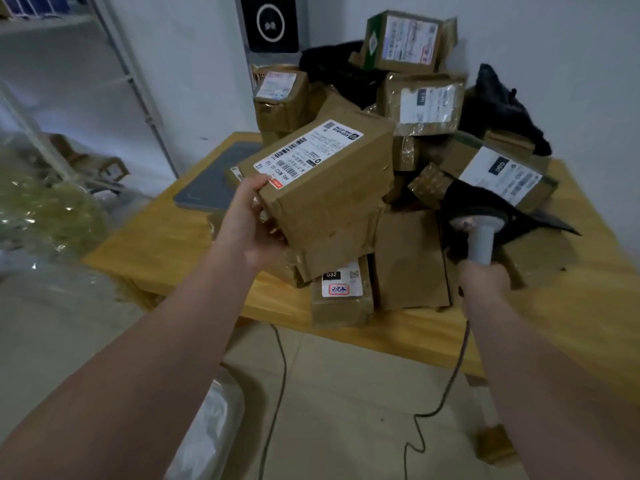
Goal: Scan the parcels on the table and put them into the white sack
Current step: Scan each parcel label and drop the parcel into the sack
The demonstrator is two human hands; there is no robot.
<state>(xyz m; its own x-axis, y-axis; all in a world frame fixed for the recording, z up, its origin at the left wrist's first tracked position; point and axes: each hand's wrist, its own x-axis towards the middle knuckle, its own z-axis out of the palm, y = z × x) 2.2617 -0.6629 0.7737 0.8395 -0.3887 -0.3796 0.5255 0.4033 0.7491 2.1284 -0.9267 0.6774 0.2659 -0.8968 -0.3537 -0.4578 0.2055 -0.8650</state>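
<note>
The left hand (256,223) grips a brown box (329,209) by its near end, thumb on the top face and the other fingers curled underneath. It holds the box tilted above the parcels (424,102) piled near the table's (156,247) front edge. The box is scuffed and taped, with a white barcoded label (308,150) on top. The right hand (485,282) wraps its fingers round the scanner (479,233) handle.
</note>
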